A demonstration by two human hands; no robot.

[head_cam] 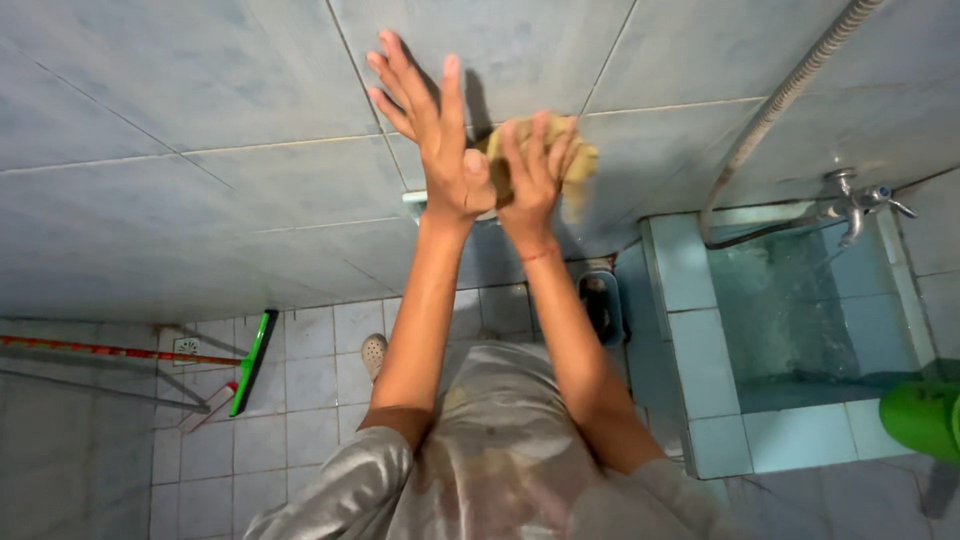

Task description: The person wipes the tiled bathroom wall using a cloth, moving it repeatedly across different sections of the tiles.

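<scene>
My left hand (432, 132) lies flat against the pale blue tiled wall (220, 150), fingers spread and holding nothing. Right beside it, my right hand (532, 172) presses a yellow-brown sponge or cloth (582, 158) onto the same wall. The cloth is blurred and partly hidden under my fingers. A small white fitting (414, 198) on the wall shows just below my left wrist. Both arms reach up from my grey shirt at the bottom of the view.
A tiled water basin (700, 350) filled with water stands at the right, with a metal tap (852, 205) and a hose (770, 110) above it. A green squeegee (252, 360) on a red handle leans at the left. A green bucket (925, 415) sits at the right edge. A sandal (374, 352) lies on the tiled floor.
</scene>
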